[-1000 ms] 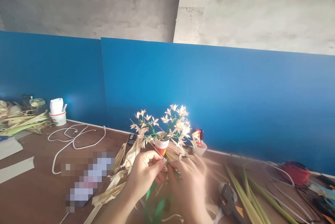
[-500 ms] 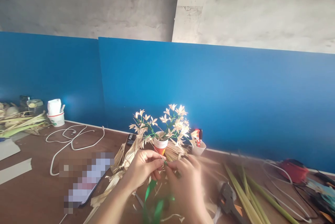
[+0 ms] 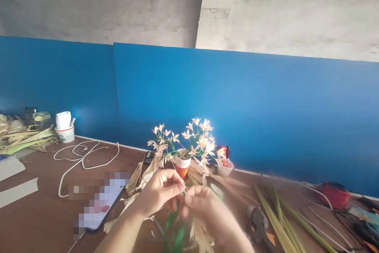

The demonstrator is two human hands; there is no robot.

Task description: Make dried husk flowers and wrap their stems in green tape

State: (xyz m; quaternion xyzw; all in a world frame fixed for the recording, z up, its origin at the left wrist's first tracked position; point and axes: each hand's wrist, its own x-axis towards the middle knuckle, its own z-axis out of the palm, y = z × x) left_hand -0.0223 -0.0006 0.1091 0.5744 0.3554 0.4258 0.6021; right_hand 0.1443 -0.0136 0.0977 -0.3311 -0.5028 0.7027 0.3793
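Note:
My left hand (image 3: pixel 164 190) is closed in a pinch on a thin wire stem, which rises past the fingertips. A short green-wrapped piece of the stem (image 3: pixel 185 192) shows between my two hands. My right hand (image 3: pixel 204 205) pinches at that green part with thumb and forefinger, seemingly on green tape. Below the hands hangs a blurred loop of green tape (image 3: pixel 179 237). Just beyond them, pale husk flowers (image 3: pixel 204 140) on green stems stand in a stack of paper cups (image 3: pixel 181 166).
Dry corn husks (image 3: pixel 148 172) lie around the cups. A phone (image 3: pixel 103 205) rests at the left near a white cable (image 3: pixel 79 160). To the right are a dark glue gun-like tool (image 3: pixel 260 225), green leaf strips (image 3: pixel 280 217) and a red object (image 3: pixel 334 195). A blue partition (image 3: pixel 237 107) stands behind.
My right hand has turned and dropped slightly, its fingers now curled closer together. More of the green-wrapped stem shows, and a white disc and husk have come into view by that hand.

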